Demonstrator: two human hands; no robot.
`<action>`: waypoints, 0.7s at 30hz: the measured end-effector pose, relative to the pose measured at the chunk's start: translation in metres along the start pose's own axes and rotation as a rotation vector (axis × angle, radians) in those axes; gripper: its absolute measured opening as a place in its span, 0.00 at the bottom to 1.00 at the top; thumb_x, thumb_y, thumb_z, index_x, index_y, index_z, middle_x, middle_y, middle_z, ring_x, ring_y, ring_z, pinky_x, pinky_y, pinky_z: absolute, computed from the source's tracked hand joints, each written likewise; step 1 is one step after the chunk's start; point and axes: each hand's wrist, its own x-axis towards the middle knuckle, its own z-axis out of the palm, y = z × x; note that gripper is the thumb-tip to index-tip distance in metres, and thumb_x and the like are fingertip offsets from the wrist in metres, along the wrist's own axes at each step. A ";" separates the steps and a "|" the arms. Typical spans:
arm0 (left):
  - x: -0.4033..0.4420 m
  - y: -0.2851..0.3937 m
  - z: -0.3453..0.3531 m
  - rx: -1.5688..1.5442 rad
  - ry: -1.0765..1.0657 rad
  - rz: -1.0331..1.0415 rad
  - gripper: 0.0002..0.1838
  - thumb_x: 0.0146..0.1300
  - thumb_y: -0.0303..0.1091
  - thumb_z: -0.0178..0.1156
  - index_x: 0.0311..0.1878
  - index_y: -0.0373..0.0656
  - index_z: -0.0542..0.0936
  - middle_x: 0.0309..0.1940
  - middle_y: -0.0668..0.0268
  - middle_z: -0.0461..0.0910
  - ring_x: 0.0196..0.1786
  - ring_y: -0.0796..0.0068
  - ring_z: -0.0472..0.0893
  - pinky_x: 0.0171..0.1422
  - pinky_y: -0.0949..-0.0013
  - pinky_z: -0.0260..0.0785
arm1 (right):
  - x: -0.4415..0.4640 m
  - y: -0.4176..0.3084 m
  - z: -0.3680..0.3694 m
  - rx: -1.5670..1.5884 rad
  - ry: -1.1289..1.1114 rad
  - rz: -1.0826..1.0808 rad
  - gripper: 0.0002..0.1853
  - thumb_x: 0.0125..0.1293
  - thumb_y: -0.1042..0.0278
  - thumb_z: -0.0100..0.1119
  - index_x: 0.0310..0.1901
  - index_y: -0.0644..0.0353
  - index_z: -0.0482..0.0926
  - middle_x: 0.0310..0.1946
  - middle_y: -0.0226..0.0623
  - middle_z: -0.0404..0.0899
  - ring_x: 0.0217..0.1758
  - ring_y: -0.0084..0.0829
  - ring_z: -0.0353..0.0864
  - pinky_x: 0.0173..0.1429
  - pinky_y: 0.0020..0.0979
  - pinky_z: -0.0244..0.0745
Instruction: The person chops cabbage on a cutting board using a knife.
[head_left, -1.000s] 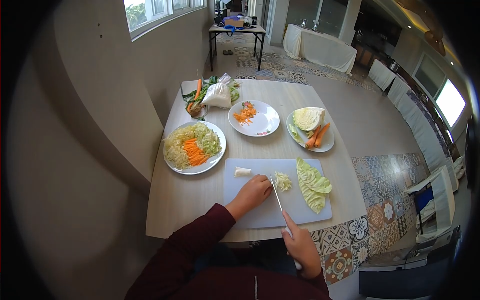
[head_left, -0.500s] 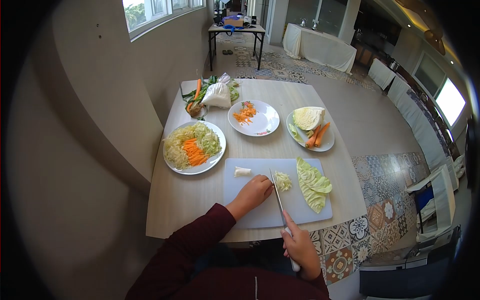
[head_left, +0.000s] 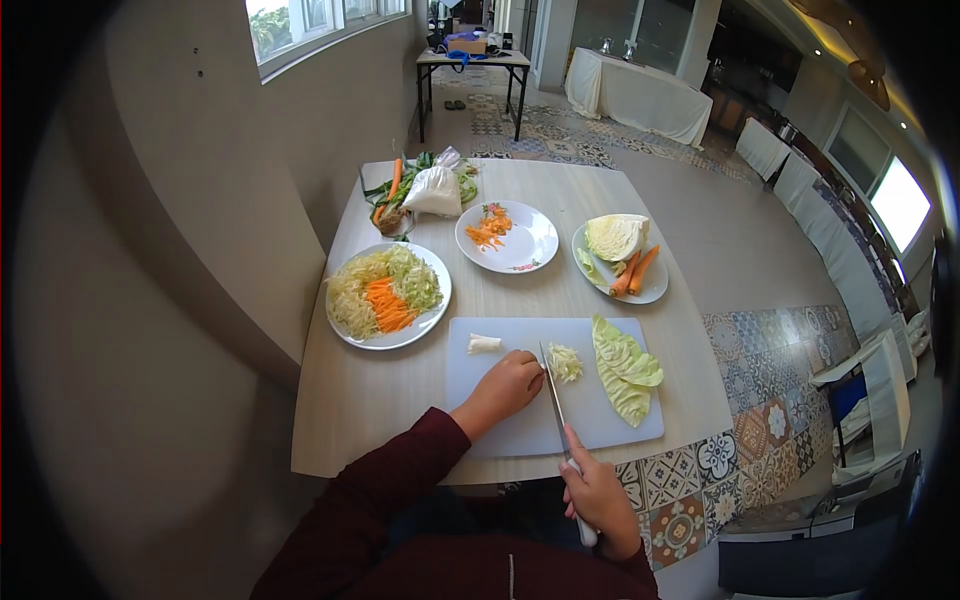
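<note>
My right hand [head_left: 603, 497] is wrapped round the white handle of a kitchen knife [head_left: 556, 402], its blade pointing away over the cutting board [head_left: 515, 430]. Close to the blade's left side, my left hand [head_left: 507, 384] has its fingers curled down on the board. Whatever those fingers press on is hidden beneath them. Just right of the blade lies a small heap of shredded cabbage [head_left: 565, 364]. A pale green cabbage leaf [head_left: 626, 372] rests along the board's right side. Beyond my left hand is a short white piece [head_left: 484, 343], apparently rolled or cut vegetable.
A plate [head_left: 436, 322] of shredded cabbage and carrot strips [head_left: 390, 306] stands left. Behind the board are a plate [head_left: 541, 246] with carrot scraps and another [head_left: 655, 295] with half a cabbage [head_left: 614, 237] and carrots [head_left: 643, 271]. A plastic bag [head_left: 434, 191] lies among vegetables.
The knife and my right hand have shifted very slightly left and toward me. My left hand stays in nearly the same place.
</note>
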 end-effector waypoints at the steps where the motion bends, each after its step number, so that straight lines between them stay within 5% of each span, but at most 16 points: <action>1: 0.000 -0.001 0.001 0.000 0.001 0.001 0.05 0.61 0.25 0.66 0.32 0.34 0.82 0.34 0.54 0.81 0.41 0.50 0.81 0.48 0.55 0.75 | -0.001 -0.001 -0.001 0.007 -0.008 0.015 0.33 0.76 0.68 0.48 0.80 0.55 0.55 0.16 0.37 0.75 0.16 0.29 0.79 0.25 0.33 0.79; 3: -0.001 -0.002 0.002 -0.001 0.005 0.003 0.04 0.60 0.25 0.66 0.32 0.34 0.82 0.34 0.54 0.81 0.41 0.51 0.81 0.48 0.55 0.75 | -0.006 -0.004 -0.003 0.019 -0.026 0.045 0.33 0.77 0.69 0.47 0.81 0.52 0.54 0.18 0.34 0.75 0.16 0.24 0.76 0.24 0.29 0.77; 21: 0.000 -0.003 0.001 -0.003 -0.006 0.003 0.03 0.57 0.23 0.66 0.34 0.35 0.83 0.36 0.55 0.81 0.43 0.52 0.81 0.50 0.56 0.75 | 0.033 -0.009 0.002 -0.008 -0.019 0.015 0.34 0.77 0.68 0.46 0.82 0.52 0.52 0.18 0.35 0.74 0.15 0.27 0.76 0.24 0.32 0.79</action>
